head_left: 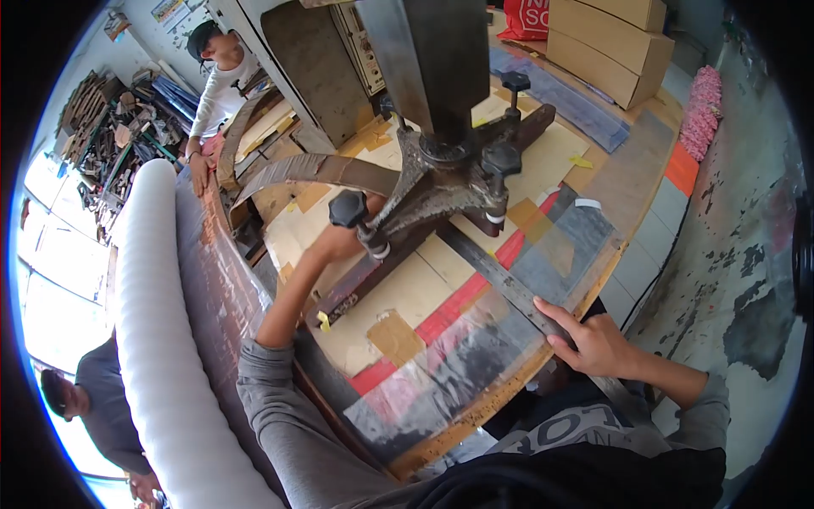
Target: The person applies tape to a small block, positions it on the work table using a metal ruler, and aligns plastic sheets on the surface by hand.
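A heavy black press head with several dark screw knobs stands over a work surface of pale boards and taped sheets. My left hand reaches in beside the press's left knob, close to a dark clamp bar; its fingers are hidden behind the metal. Near the front edge, my right hand grips the near end of a long flat metal bar, with thumb and forefinger against it. The bar's far end runs under the press. Red strips and brown tape patches lie around it.
A white foam roll stands along the left. Cardboard boxes and a red bag sit at the back right. One person is behind the machine's left side, another at lower left. A worn wall borders the right.
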Tool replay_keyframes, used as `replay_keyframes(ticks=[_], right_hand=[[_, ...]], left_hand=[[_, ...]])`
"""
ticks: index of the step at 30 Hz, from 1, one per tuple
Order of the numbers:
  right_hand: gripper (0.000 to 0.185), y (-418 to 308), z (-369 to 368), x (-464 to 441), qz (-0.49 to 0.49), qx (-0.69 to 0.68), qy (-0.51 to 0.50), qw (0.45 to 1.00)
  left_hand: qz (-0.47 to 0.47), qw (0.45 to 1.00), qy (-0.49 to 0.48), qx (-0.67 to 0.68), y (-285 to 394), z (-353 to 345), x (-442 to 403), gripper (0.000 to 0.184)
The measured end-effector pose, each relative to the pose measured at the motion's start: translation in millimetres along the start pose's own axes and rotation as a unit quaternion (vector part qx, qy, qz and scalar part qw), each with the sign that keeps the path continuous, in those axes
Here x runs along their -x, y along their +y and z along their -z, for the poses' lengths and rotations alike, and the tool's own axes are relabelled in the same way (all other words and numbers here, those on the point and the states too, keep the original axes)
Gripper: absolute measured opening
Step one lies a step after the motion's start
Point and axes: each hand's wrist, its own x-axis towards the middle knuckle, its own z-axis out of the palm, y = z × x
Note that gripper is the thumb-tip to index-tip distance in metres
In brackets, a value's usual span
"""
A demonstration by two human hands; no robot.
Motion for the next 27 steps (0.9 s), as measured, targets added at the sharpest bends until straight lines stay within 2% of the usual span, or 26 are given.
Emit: replay_keyframes(ticks=[2, 4, 5, 6, 8, 13, 18, 20, 23, 26, 27], right_hand=[[0.061, 0.6, 1.7, 0.9, 0.003, -0.007, -0.009, 1.000], [0.062, 1.8, 4.2, 0.3, 0.007, -0.027, -0.016, 0.999], [0.064, 5.4, 0.6, 0.8, 0.033, -0.061, 0.010, 0.998], [0.065, 8.5, 0.1, 1.6, 0.033, -0.076, 0.005, 0.997], [0.067, 12.2, -1.9, 5.7, 0.032, -0.112, -0.010, 0.993], [0.070, 21.2, 9.8, 33.0, 0.016, -0.156, -0.060, 0.986], [0.074, 58.6, 31.5, 60.9, 0.067, -0.163, -0.052, 0.983], [0.078, 71.3, 56.5, 64.7, 0.036, -0.143, -0.096, 0.984], [0.080, 95.2, 88.9, 68.3, 0.032, -0.079, -0.120, 0.989], [0.081, 123.6, 118.5, 71.7, 0.061, -0.059, -0.059, 0.995], [0.078, 130.7, 130.9, 72.9, 0.028, -0.055, -0.060, 0.996]], left_hand=[[0.004, 0.998, 0.063, 0.012, 11.3, 14.5, 17.7, 0.035], [0.126, 0.987, -0.031, -0.094, 16.2, 34.6, 38.8, 0.035], [0.143, 0.978, -0.047, -0.143, 25.1, 42.6, 45.9, 0.027], [0.129, 0.984, -0.036, -0.115, 31.9, 48.3, 52.1, 0.027], [0.105, 0.986, 0.016, -0.132, 23.9, 50.9, 69.6, 0.028], [0.137, 0.965, 0.094, -0.204, 77.3, 66.5, 88.1, 0.027], [0.198, 0.903, 0.241, -0.295, 168.8, 43.8, 88.1, 0.020], [0.197, 0.892, 0.291, -0.285, 215.8, 17.7, 83.3, 0.019], [0.222, 0.912, 0.217, -0.269, 278.2, -40.4, 86.4, 0.029], [0.261, 0.928, 0.143, -0.224, 338.6, -98.3, 91.4, 0.060], [0.274, 0.925, 0.131, -0.226, 353.5, -115.9, 94.6, 0.068]])
